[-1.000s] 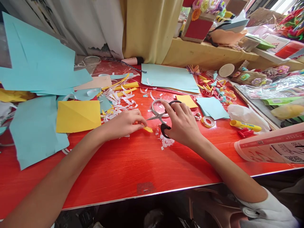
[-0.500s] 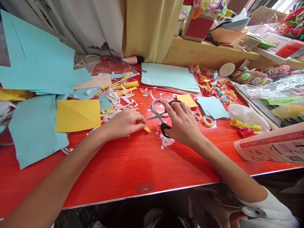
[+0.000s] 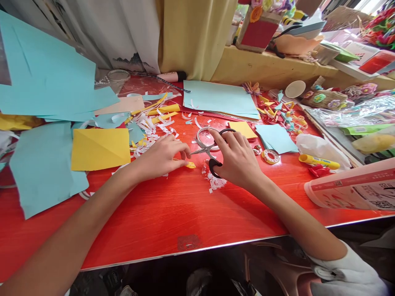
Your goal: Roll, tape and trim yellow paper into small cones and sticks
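My left hand (image 3: 163, 157) is just above the red table, with thumb and fingers closed on a small folded piece of yellow paper (image 3: 191, 165). Most of that piece is hidden by the fingers; only its end sticks out to the right. In my right hand (image 3: 242, 158) is a pair of scissors (image 3: 208, 149) with black handles, my thumb and fingers at the loops. Their blades are parted and point left, the tips close to my left fingertips and apart from the yellow paper. A roll of clear tape (image 3: 201, 132) lies behind the blades.
White paper scraps (image 3: 216, 183) lie under the scissors, and more strips (image 3: 154, 125) are heaped behind my left hand. Blue sheets (image 3: 46, 164) and a yellow square (image 3: 100, 149) are at left. At right are a glue stick (image 3: 319, 161) and a large paper cup (image 3: 348, 187).
The yellow paper has turned in my left fingers and shows a wider, folded end. My left fingers have shifted slightly. The right hand and scissors have hardly moved.
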Demonstrator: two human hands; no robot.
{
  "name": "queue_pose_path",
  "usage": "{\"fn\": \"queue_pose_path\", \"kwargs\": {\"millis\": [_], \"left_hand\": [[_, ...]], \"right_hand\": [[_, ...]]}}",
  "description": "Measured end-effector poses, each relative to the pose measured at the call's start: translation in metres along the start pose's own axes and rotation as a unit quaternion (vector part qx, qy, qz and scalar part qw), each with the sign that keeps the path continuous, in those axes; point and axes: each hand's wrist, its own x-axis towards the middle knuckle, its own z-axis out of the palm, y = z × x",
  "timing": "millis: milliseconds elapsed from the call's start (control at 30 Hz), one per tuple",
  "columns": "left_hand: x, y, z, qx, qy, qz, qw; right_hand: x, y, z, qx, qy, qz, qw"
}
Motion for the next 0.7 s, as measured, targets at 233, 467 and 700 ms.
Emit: {"fn": "queue_pose_path", "kwargs": {"millis": [233, 467, 700], "left_hand": [[0.0009, 0.0016, -0.0016, -0.047, -0.011, -0.003, 0.999], [0.0000, -0.0013, 0.0001, -0.068, 0.011, 0.018, 0.997], [0.0000, 0.0003, -0.0017, -0.046, -0.013, 0.006, 0.999]], "right_hand": [[0.0000, 0.0006, -0.0008, 0.004, -0.004, 0.000, 1.000], [-0.0002, 0.0003, -0.0007, 0.010, 0.000, -0.001, 1.000], [-0.0003, 0.0009, 0.0002, 0.015, -0.001, -0.002, 1.000]]}}
